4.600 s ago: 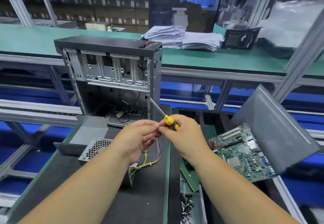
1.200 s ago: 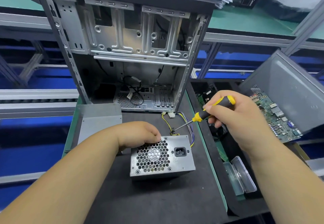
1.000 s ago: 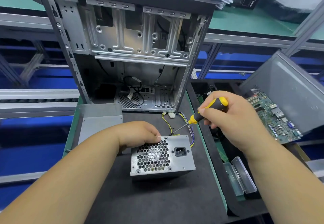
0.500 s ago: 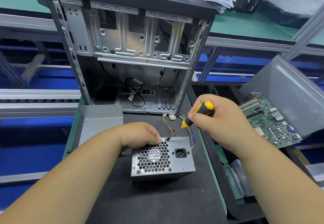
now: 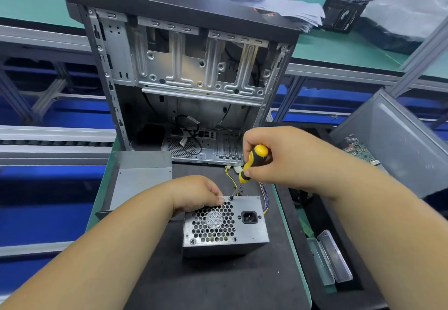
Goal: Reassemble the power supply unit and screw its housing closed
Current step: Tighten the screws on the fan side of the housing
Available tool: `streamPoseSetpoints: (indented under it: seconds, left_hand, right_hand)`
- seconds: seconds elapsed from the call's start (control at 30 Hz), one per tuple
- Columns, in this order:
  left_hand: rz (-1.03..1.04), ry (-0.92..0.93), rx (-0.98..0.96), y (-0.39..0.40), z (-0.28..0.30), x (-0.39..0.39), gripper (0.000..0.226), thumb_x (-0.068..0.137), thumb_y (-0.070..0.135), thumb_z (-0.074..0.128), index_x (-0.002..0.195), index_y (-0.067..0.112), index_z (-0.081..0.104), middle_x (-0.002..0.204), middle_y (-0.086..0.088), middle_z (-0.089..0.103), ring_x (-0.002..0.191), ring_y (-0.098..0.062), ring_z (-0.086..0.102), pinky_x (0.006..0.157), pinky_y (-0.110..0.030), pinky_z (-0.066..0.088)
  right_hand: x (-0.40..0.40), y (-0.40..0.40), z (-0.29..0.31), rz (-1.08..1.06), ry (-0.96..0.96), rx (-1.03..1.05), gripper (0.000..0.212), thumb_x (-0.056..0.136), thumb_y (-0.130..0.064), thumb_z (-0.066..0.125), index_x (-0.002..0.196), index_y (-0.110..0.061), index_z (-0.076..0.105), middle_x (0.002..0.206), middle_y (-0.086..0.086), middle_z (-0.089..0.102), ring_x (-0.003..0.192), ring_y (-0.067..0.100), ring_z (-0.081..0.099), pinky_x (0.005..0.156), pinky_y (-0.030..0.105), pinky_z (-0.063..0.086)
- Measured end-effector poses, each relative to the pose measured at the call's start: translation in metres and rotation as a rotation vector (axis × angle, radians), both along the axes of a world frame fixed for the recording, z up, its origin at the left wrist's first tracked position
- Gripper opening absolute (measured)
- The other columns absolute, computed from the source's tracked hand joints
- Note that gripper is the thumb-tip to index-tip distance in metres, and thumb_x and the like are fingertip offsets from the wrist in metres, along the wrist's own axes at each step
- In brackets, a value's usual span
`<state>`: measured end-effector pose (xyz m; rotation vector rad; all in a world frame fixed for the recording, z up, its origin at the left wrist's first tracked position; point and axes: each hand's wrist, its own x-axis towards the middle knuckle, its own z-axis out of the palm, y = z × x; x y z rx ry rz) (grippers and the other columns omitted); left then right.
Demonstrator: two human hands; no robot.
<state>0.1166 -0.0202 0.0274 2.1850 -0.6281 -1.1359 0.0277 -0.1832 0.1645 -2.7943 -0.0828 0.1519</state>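
The grey power supply unit (image 5: 247, 232) lies on the black mat, its honeycomb fan grille and power socket facing up. Yellow and purple wires (image 5: 263, 194) trail from its far side. My left hand (image 5: 196, 194) grips the unit's far left top edge beside the grille. My right hand (image 5: 278, 161) grips a yellow and black screwdriver (image 5: 253, 164) held steeply. Its tip sits on a screw (image 5: 231, 198) at the top edge of the housing, close to my left fingertips.
An open, stripped computer case (image 5: 189, 76) stands upright just behind the unit. A grey metal cover (image 5: 140, 178) lies to the left. On the right are a motherboard (image 5: 358, 152) under a grey panel (image 5: 400, 144) and a clear plastic box (image 5: 332, 256).
My right hand swung the screwdriver from a slanted approach to nearly upright and brought its tip down onto the screw at the housing's top edge. My left hand stayed on the unit.
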Motion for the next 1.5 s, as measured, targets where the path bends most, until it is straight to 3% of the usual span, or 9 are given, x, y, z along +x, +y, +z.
streamPoseSetpoints:
  seconds: [0.1,0.23,0.43,0.8,1.03,1.23,1.4,1.43,1.5]
  left_hand:
    - [0.006,-0.012,0.011,0.000,0.001,0.000,0.022,0.095,0.037,0.062,0.108,0.022,0.072,0.079,0.007,0.067,0.058,0.000,0.052,0.062,-0.019,0.043]
    - [0.011,0.003,0.021,0.001,0.002,-0.001,0.022,0.094,0.035,0.063,0.109,0.021,0.072,0.110,0.000,0.072,0.106,-0.017,0.063,0.100,-0.032,0.045]
    - [0.022,-0.002,0.023,0.000,-0.002,0.001,0.023,0.093,0.036,0.064,0.110,0.022,0.072,0.113,0.003,0.071,0.112,-0.016,0.062,0.107,-0.036,0.042]
    - [0.035,-0.013,0.020,0.000,-0.005,0.000,0.022,0.093,0.034,0.064,0.109,0.023,0.073,0.110,0.003,0.072,0.110,-0.016,0.063,0.103,-0.031,0.045]
    - [0.048,-0.003,-0.001,0.001,-0.007,-0.001,0.022,0.092,0.034,0.066,0.108,0.021,0.074,0.107,0.003,0.073,0.106,-0.017,0.064,0.102,-0.033,0.046]
    - [0.036,-0.024,0.000,0.002,-0.004,-0.003,0.020,0.093,0.034,0.065,0.108,0.023,0.073,0.107,0.005,0.071,0.102,-0.014,0.062,0.096,-0.029,0.045]
    - [0.017,-0.051,0.010,0.000,-0.002,-0.003,0.021,0.094,0.035,0.063,0.109,0.024,0.072,0.096,-0.001,0.074,0.051,0.002,0.045,0.058,-0.021,0.036]
    - [0.021,-0.049,0.013,0.000,-0.001,-0.003,0.021,0.094,0.035,0.063,0.109,0.024,0.072,0.067,0.010,0.040,0.046,0.003,0.042,0.056,-0.021,0.036]
    - [0.025,-0.027,0.005,0.000,-0.001,-0.002,0.021,0.093,0.035,0.064,0.109,0.023,0.072,0.103,0.002,0.059,0.059,0.000,0.056,0.069,-0.023,0.044]
  right_hand:
    - [0.007,0.006,0.012,0.005,0.009,-0.253,0.024,0.076,-0.044,0.074,0.076,-0.027,0.058,0.071,-0.011,0.060,0.067,0.003,0.053,0.053,0.027,0.040]
    - [0.021,0.022,0.005,-0.050,-0.029,-0.657,0.045,0.095,-0.054,0.048,0.066,-0.020,0.049,0.067,-0.004,0.049,0.061,0.016,0.047,0.050,0.026,0.032]
    - [0.014,0.014,0.011,0.049,0.078,-0.305,0.016,0.086,-0.038,0.061,0.088,-0.026,0.051,0.078,-0.008,0.053,0.075,0.015,0.053,0.055,0.030,0.036]
    - [0.020,0.015,0.008,-0.042,0.047,-0.799,0.051,0.098,-0.057,0.040,0.065,-0.019,0.048,0.066,-0.002,0.048,0.056,0.017,0.044,0.047,0.026,0.030]
    - [0.006,0.002,0.017,0.087,0.148,-0.413,0.026,0.087,-0.045,0.065,0.090,-0.028,0.046,0.078,-0.009,0.052,0.072,0.011,0.051,0.055,0.031,0.038]
    - [0.012,0.009,0.013,0.083,0.074,-0.643,0.043,0.093,-0.056,0.051,0.068,-0.021,0.048,0.066,-0.005,0.049,0.060,0.011,0.043,0.050,0.027,0.033]
    - [0.018,0.016,0.004,0.015,0.059,-0.728,0.049,0.095,-0.064,0.040,0.069,-0.022,0.043,0.070,-0.006,0.046,0.063,0.017,0.044,0.052,0.028,0.035]
    - [0.017,0.015,0.005,0.030,0.079,-0.645,0.045,0.094,-0.064,0.044,0.075,-0.023,0.042,0.073,-0.008,0.045,0.066,0.017,0.045,0.055,0.030,0.036]
    - [0.016,0.013,0.010,0.082,0.119,-0.448,0.034,0.090,-0.054,0.058,0.090,-0.024,0.043,0.080,-0.009,0.048,0.072,0.016,0.049,0.056,0.031,0.036]
